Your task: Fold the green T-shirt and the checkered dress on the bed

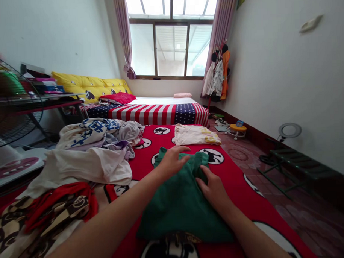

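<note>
A red bedspread (232,172) with round black-and-white prints underlies the green garment (180,204). Left of that garment, a rumpled clothes heap (88,162) looks undone. The green garment lies flattened, seemingly partway arranged; beyond it, a cream-and-yellow garment (193,135) appears finished. At its far end, the left hand (173,161) has parted fingers; the right hand's (212,186) curl by a crease, pinching or not I cannot tell.

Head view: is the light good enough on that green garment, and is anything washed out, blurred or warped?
All in the head view: window overexposed, upper panes nearly white; green garment dimmer and softer toward its near edge; left hand and right hand readable; fan blurred at the left edge; wide-angle stretching toward the sides.
</note>
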`<state>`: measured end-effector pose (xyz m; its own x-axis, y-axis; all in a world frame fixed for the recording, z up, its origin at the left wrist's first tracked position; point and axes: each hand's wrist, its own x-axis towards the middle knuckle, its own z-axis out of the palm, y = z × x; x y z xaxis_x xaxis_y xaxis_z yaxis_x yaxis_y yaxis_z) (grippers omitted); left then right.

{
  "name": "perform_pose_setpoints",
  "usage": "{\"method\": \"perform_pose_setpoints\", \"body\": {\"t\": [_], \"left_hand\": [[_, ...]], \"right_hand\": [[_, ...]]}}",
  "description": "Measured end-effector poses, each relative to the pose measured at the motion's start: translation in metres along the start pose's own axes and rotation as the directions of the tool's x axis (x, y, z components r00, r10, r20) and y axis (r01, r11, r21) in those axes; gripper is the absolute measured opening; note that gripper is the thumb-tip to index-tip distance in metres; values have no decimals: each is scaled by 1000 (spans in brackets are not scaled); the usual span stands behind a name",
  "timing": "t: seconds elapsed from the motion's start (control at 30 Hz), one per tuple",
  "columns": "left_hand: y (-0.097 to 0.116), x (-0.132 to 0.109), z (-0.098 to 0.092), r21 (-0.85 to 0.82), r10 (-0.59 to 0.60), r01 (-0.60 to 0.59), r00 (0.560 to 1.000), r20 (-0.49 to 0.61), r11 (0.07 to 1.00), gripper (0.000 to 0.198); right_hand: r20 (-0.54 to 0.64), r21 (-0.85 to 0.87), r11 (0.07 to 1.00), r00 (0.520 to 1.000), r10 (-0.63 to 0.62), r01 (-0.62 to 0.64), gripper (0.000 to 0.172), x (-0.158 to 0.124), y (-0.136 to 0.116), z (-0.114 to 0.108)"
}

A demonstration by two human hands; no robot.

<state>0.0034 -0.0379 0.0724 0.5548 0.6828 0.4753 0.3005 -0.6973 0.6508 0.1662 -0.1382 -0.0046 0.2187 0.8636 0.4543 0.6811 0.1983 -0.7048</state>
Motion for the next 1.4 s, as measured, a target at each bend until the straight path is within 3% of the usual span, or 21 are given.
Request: {"method": "perform_pose_setpoints", "body": {"t": [0.07, 0.17, 0.3, 0.37, 0.47, 0.57, 0.63, 0.7, 0.8, 0.9, 0.97, 1.07, 1.13, 1.2, 1.33, 1.4], "left_hand": [[7, 6, 20, -21, 63, -62, 997, 45, 998, 29], [7, 5, 33, 1, 22, -22, 999, 32, 1000, 33], [-9, 1, 24, 45, -129, 131, 990, -50, 990, 37], [-19, 1, 15, 36, -226, 227, 974, -31, 973, 42], [-28, 2, -2, -23, -289, 297, 944, 161, 955, 46], [-33, 3, -14, -42, -240, 280, 881, 407, 959, 47], [-35, 3, -16, -51, -212, 264, 863, 458, 963, 43], [-34, 4, -12, -93, -210, 265, 898, 386, 960, 31], [-28, 7, -1, -279, -187, 205, 978, 93, 938, 21], [-22, 10, 2, -387, -194, 128, 972, -135, 913, 24], [-24, 10, -6, -297, -229, 175, 960, -160, 939, 29], [-40, 8, -33, 48, -324, 333, 937, -129, 942, 30], [-54, 4, -52, 325, -424, 429, 901, -91, 843, 24], [-65, -1, -66, 501, -523, 474, 851, -48, 724, 28], [-74, -5, -67, 505, -662, 542, 745, 81, 671, 41], [-76, -6, -62, 446, -663, 554, 737, 130, 703, 37]], "right_hand": [[43, -150, 979, 990, -132, 137, 40, -9, -5, 4], [127, -299, 933, 977, -171, 202, 43, -14, -15, 4], [157, -379, 903, 976, -150, 200, 44, -13, -22, 2], [165, -376, 906, 976, -139, 193, 44, -13, -23, 1], [145, -334, 927, 981, -131, 173, 43, -13, -23, 1], [109, -263, 952, 985, -133, 157, 41, -13, -21, 1], [101, -231, 961, 986, -133, 153, 41, -13, -20, 1], [91, -200, 969, 987, -131, 147, 39, -13, -21, 0], [63, -84, 993, 995, -81, 87, 27, -12, -24, -5], [3, 19, 995, 995, 98, -98, 32, -10, -22, -11], [-30, 59, 976, 977, 211, -209, 37, -7, -15, -15], [6, 126, 933, 941, 339, -337, 32, -4, -3, -19], [27, 150, 911, 922, 385, -385, 39, -2, 1, -20], [2, 145, 918, 928, 373, -369, 44, -2, 2, -19], [-77, 56, 965, 962, 260, -257, 52, -1, -2, -18], [-82, 20, 975, 972, 221, -220, 57, -1, -2, -17]]}}
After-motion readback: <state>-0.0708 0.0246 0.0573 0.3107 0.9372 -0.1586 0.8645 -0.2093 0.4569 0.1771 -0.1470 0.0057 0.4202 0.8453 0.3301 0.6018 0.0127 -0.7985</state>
